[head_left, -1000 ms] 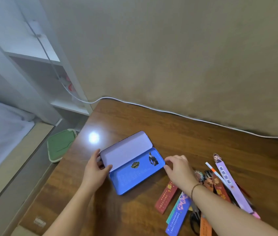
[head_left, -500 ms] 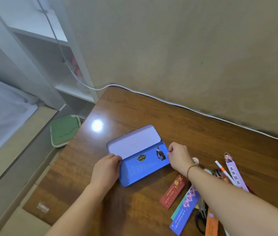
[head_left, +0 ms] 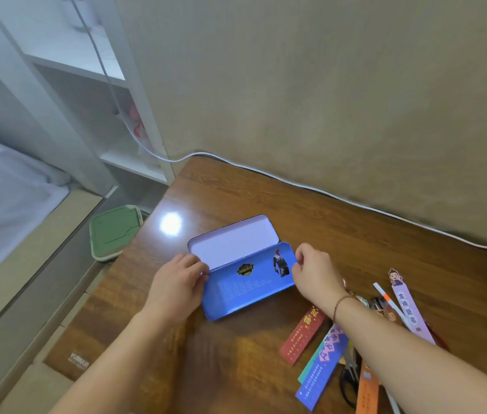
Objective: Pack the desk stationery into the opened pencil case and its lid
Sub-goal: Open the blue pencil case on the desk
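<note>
Left hand and right hand pinching opposite ends of opened pencil case, long axis spanning between; stationery nearer right.

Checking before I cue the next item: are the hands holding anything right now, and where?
Both hold the open pencil case on the desk: left hand at its left end, right hand at its right end. No stationery is picked up.

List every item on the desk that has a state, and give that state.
pencil case: open, empty
lid: tilted back, empty
left hand: holding the case's left end
right hand: holding the case's right end
bookmarks: loose on desk, unpacked
scissors: on desk, partly covered
</note>
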`<state>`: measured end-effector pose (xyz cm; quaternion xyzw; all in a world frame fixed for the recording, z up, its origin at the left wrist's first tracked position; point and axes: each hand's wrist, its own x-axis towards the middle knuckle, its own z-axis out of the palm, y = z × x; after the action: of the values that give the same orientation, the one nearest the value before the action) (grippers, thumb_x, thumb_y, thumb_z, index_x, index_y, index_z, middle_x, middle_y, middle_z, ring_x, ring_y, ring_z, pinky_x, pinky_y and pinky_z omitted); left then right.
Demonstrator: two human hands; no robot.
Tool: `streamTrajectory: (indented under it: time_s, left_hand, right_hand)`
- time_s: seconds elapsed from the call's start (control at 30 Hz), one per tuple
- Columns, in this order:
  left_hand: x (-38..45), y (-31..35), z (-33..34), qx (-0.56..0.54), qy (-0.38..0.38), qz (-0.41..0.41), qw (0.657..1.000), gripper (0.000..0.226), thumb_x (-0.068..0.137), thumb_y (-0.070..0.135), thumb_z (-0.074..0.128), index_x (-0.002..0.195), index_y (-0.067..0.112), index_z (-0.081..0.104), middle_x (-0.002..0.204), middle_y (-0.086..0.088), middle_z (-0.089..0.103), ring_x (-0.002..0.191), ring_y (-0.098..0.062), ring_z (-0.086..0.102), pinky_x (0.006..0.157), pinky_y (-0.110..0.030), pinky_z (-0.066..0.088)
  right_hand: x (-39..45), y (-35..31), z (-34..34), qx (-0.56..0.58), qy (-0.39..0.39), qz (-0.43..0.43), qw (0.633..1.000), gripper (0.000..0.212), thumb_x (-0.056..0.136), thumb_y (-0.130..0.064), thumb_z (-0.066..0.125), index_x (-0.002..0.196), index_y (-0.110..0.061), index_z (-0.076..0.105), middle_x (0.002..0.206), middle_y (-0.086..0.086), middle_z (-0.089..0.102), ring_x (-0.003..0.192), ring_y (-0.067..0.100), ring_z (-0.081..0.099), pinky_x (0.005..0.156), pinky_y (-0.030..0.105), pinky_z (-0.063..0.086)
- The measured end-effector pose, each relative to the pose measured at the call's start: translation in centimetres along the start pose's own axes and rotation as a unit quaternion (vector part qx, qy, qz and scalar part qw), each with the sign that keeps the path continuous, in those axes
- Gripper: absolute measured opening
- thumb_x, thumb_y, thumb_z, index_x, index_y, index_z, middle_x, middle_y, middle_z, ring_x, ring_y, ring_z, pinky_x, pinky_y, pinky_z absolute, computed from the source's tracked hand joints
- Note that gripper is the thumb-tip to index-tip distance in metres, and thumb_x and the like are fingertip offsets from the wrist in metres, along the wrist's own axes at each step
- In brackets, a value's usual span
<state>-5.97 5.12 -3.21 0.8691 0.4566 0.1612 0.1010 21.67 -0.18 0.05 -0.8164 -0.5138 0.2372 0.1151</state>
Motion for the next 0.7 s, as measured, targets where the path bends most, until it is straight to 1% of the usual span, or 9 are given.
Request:
streamTrajectory:
  time_s: [0.03,0.1,0.17,0.23,0.3,0.37,0.47,0.6,0.7]
  left_hand:
    - [-0.5,-0.3,-0.4,-0.007,-0.005,0.034,0.999,0.018,0.080,0.023,0.052,0.079,0.017,0.069,0.078,0.003,0.064,0.068,-0.025,0.056,0.055,-0.029,0.044]
    - [-1.9,-0.6,-1.0,-0.022,-0.017,0.077,0.997,0.014,0.080,0.021,0.056,0.080,0.018,0.069,0.077,0.004,0.063,0.068,-0.023,0.053,0.059,-0.028,0.042]
    - [-3.7,-0.7,-0.9,-0.034,-0.031,0.093,0.995,0.007,0.080,0.019,0.061,0.080,0.019,0.068,0.077,0.005,0.061,0.070,-0.020,0.050,0.062,-0.028,0.040]
    - [-5.6,-0.5,-0.2,-0.040,-0.055,0.089,0.994,0.005,0.080,0.020,0.063,0.080,0.021,0.068,0.078,0.007,0.061,0.072,-0.018,0.051,0.063,-0.029,0.042]
    - [-7.3,-0.3,0.9,-0.045,-0.063,0.072,0.994,0.006,0.080,0.022,0.062,0.080,0.023,0.068,0.078,0.009,0.061,0.073,-0.017,0.051,0.063,-0.028,0.042]
    - [-8.6,0.1,1.9,-0.051,-0.053,0.040,0.996,0.009,0.080,0.023,0.059,0.078,0.024,0.067,0.077,0.010,0.061,0.072,-0.016,0.051,0.062,-0.027,0.042]
    - [-10.0,0.4,3.2,-0.052,-0.041,-0.024,0.998,0.015,0.081,0.028,0.053,0.076,0.025,0.066,0.074,0.011,0.059,0.069,-0.018,0.051,0.059,-0.032,0.047]
    - [-10.6,0.9,3.8,-0.038,-0.024,-0.109,0.993,0.021,0.079,0.037,0.049,0.079,0.026,0.067,0.075,0.010,0.057,0.070,-0.020,0.052,0.061,-0.032,0.046]
    - [-10.6,2.5,3.8,-0.042,0.017,-0.130,0.990,0.025,0.080,0.039,0.051,0.086,0.022,0.069,0.081,0.006,0.059,0.072,-0.021,0.052,0.061,-0.032,0.045]
  right_hand:
    - [-1.1,0.4,0.0,0.013,0.000,-0.007,1.000,0.010,0.087,-0.011,0.048,0.083,-0.019,0.050,0.074,0.001,0.059,0.066,0.022,0.058,0.054,0.037,0.046]
    - [-3.4,1.4,0.5,0.038,-0.009,-0.018,0.999,0.010,0.088,-0.013,0.049,0.081,-0.021,0.051,0.070,0.000,0.059,0.063,0.020,0.057,0.054,0.037,0.046]
    - [-5.8,2.3,1.5,0.047,-0.030,-0.009,0.998,0.012,0.087,-0.014,0.050,0.079,-0.024,0.051,0.068,-0.001,0.060,0.061,0.017,0.057,0.054,0.036,0.048]
    - [-7.7,2.9,2.5,0.032,-0.065,0.014,0.997,0.014,0.088,-0.017,0.052,0.078,-0.027,0.051,0.069,-0.003,0.060,0.061,0.013,0.058,0.055,0.032,0.049]
    - [-8.8,3.2,3.4,0.005,-0.087,0.028,0.996,0.010,0.091,-0.023,0.054,0.083,-0.029,0.054,0.072,-0.005,0.062,0.064,0.008,0.059,0.056,0.027,0.051]
    - [-9.4,2.9,3.7,-0.031,-0.091,0.032,0.995,0.004,0.093,-0.030,0.054,0.095,-0.032,0.057,0.079,-0.009,0.064,0.071,0.007,0.060,0.058,0.025,0.051]
    - [-9.7,2.2,4.1,-0.058,-0.082,0.043,0.994,0.015,0.095,-0.031,0.053,0.108,-0.031,0.060,0.093,-0.009,0.067,0.081,0.010,0.062,0.062,0.026,0.051]
    - [-10.3,2.5,4.1,-0.025,-0.070,0.044,0.996,0.023,0.095,-0.032,0.053,0.116,-0.033,0.061,0.103,-0.011,0.068,0.088,0.008,0.062,0.071,0.027,0.055]
    - [-11.0,4.0,3.1,0.025,-0.053,0.061,0.996,0.020,0.093,-0.035,0.055,0.113,-0.034,0.061,0.099,-0.017,0.065,0.086,0.002,0.059,0.068,0.021,0.054]
